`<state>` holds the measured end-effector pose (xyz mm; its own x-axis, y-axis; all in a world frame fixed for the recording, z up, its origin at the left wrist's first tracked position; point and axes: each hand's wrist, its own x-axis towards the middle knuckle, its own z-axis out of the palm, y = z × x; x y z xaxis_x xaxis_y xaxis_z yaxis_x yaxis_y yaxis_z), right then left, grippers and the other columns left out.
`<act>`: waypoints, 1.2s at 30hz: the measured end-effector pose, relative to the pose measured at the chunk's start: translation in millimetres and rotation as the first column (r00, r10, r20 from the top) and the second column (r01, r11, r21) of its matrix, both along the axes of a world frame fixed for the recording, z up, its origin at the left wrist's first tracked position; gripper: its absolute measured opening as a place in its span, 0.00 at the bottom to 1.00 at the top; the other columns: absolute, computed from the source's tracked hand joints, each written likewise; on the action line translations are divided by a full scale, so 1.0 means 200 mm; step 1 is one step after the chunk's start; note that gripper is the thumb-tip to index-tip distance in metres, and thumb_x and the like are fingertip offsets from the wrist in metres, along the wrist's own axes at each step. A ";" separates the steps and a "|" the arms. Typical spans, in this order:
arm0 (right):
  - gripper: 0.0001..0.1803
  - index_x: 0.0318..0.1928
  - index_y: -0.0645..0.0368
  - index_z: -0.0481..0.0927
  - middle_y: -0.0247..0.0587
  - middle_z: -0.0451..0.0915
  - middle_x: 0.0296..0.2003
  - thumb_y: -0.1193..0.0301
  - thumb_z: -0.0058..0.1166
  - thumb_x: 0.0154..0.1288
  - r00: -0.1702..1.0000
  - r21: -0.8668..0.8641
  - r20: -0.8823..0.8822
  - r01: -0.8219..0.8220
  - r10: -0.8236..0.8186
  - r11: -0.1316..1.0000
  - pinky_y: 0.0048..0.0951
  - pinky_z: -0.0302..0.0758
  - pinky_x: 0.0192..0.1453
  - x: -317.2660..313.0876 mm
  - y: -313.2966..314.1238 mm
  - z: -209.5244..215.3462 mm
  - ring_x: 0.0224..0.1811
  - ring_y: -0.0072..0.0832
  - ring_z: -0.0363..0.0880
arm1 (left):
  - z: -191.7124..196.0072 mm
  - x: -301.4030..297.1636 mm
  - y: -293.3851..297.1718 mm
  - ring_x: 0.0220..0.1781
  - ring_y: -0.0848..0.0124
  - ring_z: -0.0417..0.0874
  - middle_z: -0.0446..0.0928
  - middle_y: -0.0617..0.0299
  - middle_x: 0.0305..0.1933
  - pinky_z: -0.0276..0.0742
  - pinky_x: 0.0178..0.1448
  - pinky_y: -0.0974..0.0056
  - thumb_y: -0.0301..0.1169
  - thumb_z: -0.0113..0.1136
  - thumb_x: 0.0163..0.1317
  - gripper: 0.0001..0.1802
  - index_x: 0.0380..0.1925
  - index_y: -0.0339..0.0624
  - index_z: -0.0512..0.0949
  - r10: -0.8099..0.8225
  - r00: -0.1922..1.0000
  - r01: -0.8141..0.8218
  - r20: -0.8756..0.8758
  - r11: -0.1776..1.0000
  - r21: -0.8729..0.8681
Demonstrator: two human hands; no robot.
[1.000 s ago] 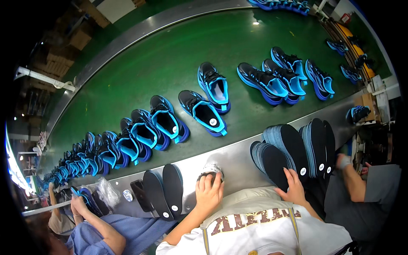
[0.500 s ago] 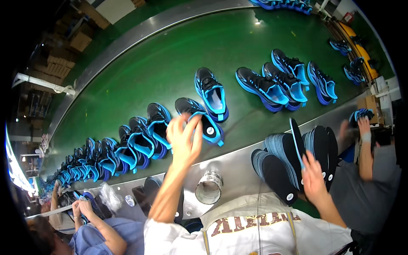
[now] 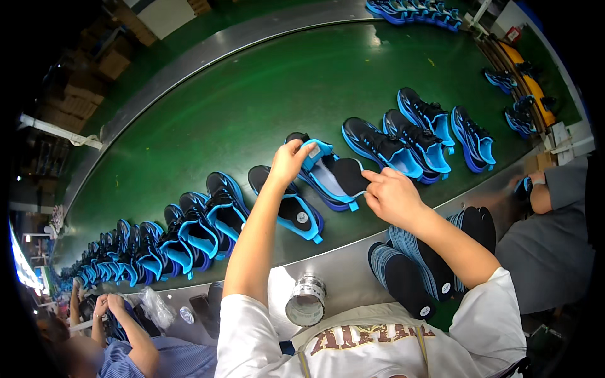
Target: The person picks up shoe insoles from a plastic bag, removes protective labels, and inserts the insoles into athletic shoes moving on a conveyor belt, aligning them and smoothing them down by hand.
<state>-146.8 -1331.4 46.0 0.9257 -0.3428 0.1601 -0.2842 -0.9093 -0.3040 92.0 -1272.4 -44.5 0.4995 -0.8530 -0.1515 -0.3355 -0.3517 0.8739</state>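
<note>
My left hand [image 3: 290,162] pinches the light-blue lined tongue of a black and blue sneaker [image 3: 323,190], pulling its opening wide. With closed fingers my right hand [image 3: 392,196] grips the heel end of a black insole [image 3: 349,177]. The front of that insole is over the shoe's opening; how far in it reaches is hidden. Just left of it stands another sneaker [image 3: 308,222], with a black insole with a round white sticker inside. Stacks of black insoles with blue-grey edges [image 3: 403,283] lie on the metal ledge below my right forearm.
Sneakers line the green conveyor belt [image 3: 252,113] to the left, and several more [image 3: 378,150] stand to the right. A roll of tape [image 3: 307,301] rests on the metal ledge near my body. One co-worker [image 3: 135,343] is at the lower left, another [image 3: 548,233] at the right.
My left hand has moved right from the neighbouring sneaker to this one's tongue. My right hand has brought the insole from above the stacks to the shoe's opening.
</note>
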 end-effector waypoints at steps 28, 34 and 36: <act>0.08 0.26 0.60 0.79 0.51 0.73 0.33 0.70 0.50 0.47 0.860 0.199 -0.491 -0.043 0.137 0.979 0.38 0.73 0.41 0.09 -0.07 -0.27 0.39 0.42 0.73 | -0.14 -0.30 0.04 0.20 0.85 0.62 0.65 0.73 0.18 0.55 0.21 0.76 0.34 0.64 0.50 0.14 0.28 0.38 0.71 0.098 0.934 -0.137 -0.343 0.986 -0.091; 0.09 0.29 0.61 0.78 0.48 0.71 0.34 0.72 0.45 0.52 0.918 0.049 -0.358 -0.161 0.168 0.986 0.35 0.72 0.43 0.16 -0.04 -0.51 0.41 0.39 0.71 | -0.19 -0.31 0.03 0.21 0.85 0.64 0.68 0.72 0.19 0.58 0.22 0.76 0.31 0.63 0.51 0.11 0.27 0.40 0.70 0.064 0.918 -0.111 -0.392 0.989 -0.098; 0.10 0.31 0.60 0.78 0.48 0.71 0.35 0.70 0.43 0.55 0.887 0.049 -0.432 -0.160 0.166 0.986 0.35 0.71 0.45 0.18 -0.07 -0.54 0.43 0.39 0.71 | -0.17 -0.32 0.03 0.22 0.85 0.64 0.69 0.72 0.19 0.58 0.23 0.76 0.31 0.62 0.51 0.10 0.27 0.39 0.71 0.058 0.916 -0.107 -0.397 0.989 -0.101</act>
